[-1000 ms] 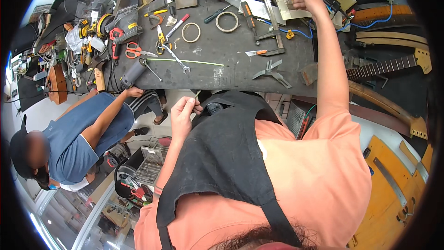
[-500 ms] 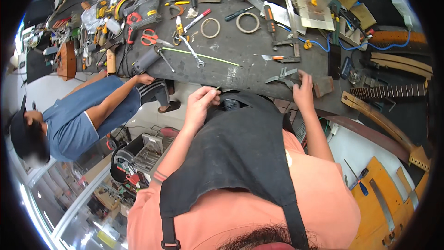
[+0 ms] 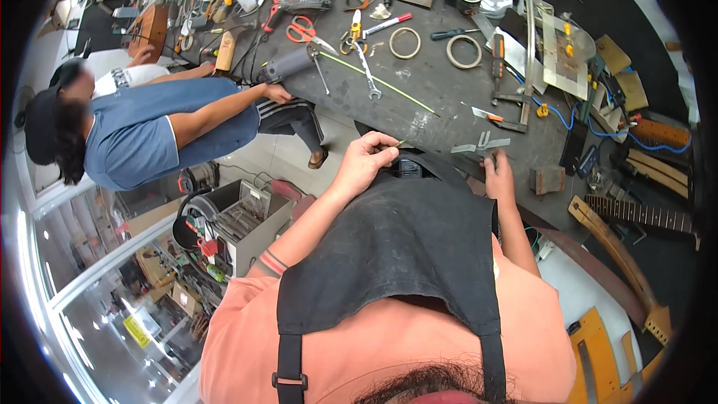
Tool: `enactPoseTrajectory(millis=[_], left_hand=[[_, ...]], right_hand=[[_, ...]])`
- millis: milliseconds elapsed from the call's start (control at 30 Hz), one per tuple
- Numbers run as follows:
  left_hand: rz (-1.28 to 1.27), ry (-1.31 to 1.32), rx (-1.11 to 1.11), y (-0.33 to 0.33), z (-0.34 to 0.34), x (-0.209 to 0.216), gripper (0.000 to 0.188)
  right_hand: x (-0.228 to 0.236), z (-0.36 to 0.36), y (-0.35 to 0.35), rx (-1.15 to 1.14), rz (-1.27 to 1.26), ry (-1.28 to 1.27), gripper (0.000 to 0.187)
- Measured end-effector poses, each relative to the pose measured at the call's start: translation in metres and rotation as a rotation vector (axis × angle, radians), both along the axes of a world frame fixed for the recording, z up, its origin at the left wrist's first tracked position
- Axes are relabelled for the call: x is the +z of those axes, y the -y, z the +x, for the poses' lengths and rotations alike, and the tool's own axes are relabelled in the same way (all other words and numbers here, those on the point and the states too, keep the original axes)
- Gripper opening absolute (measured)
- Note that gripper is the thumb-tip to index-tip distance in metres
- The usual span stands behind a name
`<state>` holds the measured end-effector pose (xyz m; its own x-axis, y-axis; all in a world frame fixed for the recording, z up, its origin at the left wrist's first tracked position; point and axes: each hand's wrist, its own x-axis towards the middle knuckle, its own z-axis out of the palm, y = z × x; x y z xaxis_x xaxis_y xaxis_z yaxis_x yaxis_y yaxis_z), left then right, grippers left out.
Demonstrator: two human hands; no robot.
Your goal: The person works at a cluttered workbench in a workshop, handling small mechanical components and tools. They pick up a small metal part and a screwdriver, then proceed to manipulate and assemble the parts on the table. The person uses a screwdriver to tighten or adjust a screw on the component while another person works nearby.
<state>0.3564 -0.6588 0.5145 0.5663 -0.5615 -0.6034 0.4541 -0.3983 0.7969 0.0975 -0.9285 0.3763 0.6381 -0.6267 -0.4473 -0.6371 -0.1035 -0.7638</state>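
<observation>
Left hand point(image 3: 366, 161) pinches a thin wire point(image 3: 378, 83); right hand point(image 3: 499, 177) closes on pliers point(image 3: 479, 147). Next up, I'd guess: pliers onto wire end.

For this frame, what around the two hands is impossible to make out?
Head view, the only one:
- What the left hand pinches: a thin pale sliver, too small to identify.
- Right hand grip on the grey metal tool: fingers cover the contact.
- Bench edge below the hands: hidden by the black apron.
- Far bench clutter: bent and small near the rim.
</observation>
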Motion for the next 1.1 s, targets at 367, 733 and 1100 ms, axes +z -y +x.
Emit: enactPoseTrajectory(millis=[367,733,1100], left_hand=[[0.041,0.004,0.13,-0.032,-0.004,0.009,0.022],[0.099,0.041,-0.014,0.026,0.059,-0.069,0.024],[0.44,0.53,-0.061,0.105,0.09,-0.138,0.025]], right_hand=[[0.034,0.088,-0.006,0.213,-0.078,0.035,0.042],[0.024,0.099,-0.02,0.143,0.171,-0.005,0.037],[0.02,0.136,-0.018,0.187,0.093,-0.022,0.037]])
